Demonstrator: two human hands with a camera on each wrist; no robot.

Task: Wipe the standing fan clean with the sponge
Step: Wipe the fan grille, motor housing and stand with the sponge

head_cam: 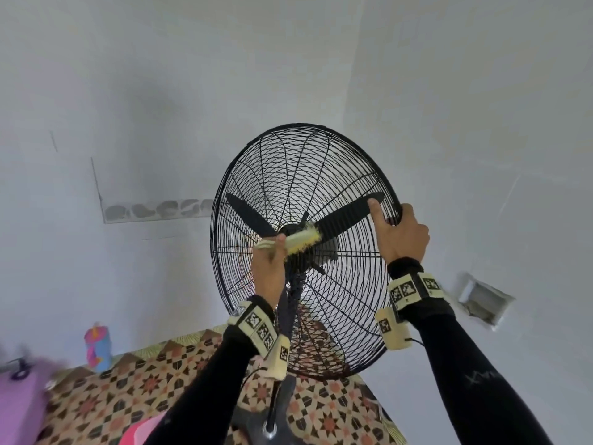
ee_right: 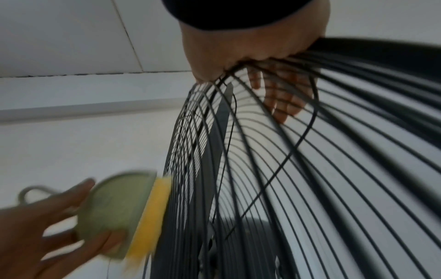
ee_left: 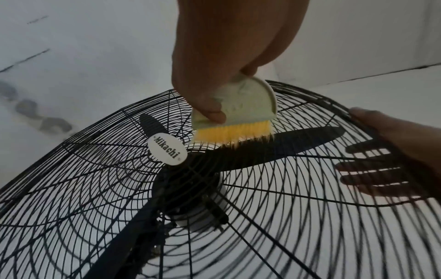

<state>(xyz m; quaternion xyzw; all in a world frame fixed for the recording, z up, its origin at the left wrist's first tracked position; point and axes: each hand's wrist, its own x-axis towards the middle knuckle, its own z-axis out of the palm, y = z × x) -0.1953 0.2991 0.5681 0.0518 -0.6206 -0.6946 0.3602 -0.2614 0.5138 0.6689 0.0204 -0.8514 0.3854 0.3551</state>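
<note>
Fan grille (head_cam: 298,175) dead ahead, wall (head_cam: 128,75) behind it. Brush (head_cam: 303,239) on the grille face just right of the hub badge (ee_left: 166,152), blade (ee_left: 286,143) behind it. Left hand (head_cam: 269,268) holds the brush; right hand (head_cam: 402,234) wraps the grille's right rim, fingers (ee_left: 372,169) behind the wires.

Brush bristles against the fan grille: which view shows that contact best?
Left wrist: the brush shows sharp, yellow bristles pressed onto the grille beside the badge. Right wrist shows it side-on but blurred; head shows it small, partly behind the left hand.

— Floor? 
— Patterned tile floor (head_cam: 154,390), geometric stars. 
— Left side? 
— Blue-pink bottle (head_cam: 98,346) standing near the wall (head_cam: 160,91); purple object (head_cam: 19,409) at the frame edge, blurred. 
— Right? 
— Recessed wall box (head_cam: 481,298).
</note>
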